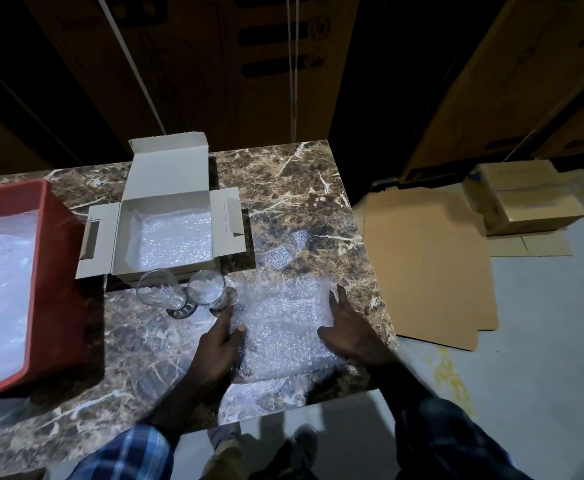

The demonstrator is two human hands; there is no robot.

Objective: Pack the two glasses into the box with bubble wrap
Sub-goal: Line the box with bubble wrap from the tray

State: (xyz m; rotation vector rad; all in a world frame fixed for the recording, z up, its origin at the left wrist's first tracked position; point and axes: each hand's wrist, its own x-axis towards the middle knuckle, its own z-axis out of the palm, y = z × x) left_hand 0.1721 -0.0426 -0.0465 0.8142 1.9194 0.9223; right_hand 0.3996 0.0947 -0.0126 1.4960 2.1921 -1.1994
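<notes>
The two glasses stood upright on the marble bench, one glass [158, 289] and the other glass [208, 288] side by side, just in front of the open white box [166, 206]. We took the box as our landmark: its floor was already lined with a bubble wrap liner [174, 239], its lid flap stood up at the back and its side flaps lay spread out.

In front of the box and to its right, a loose bubble wrap sheet [283, 323] lay flat on the bench [301, 188]. Our left hand [216, 344] pinched the sheet's left edge, thumb on top, very near the foot of the nearer glass. Our right hand [349, 327] lay flat on the sheet's right side, fingers spread and straight, pressing it down.

To the left of the box sat a red crate [51, 258] with more wrap in it. Far to the right of the box, flattened cardboard [425, 271] and brown cartons [526, 199] lay on the floor.

We judged the main risk to be the left hand: drawing the sheet leftward could knock the nearer glass into its neighbour. The sheet also overhung the bench's near edge and could slide off.
</notes>
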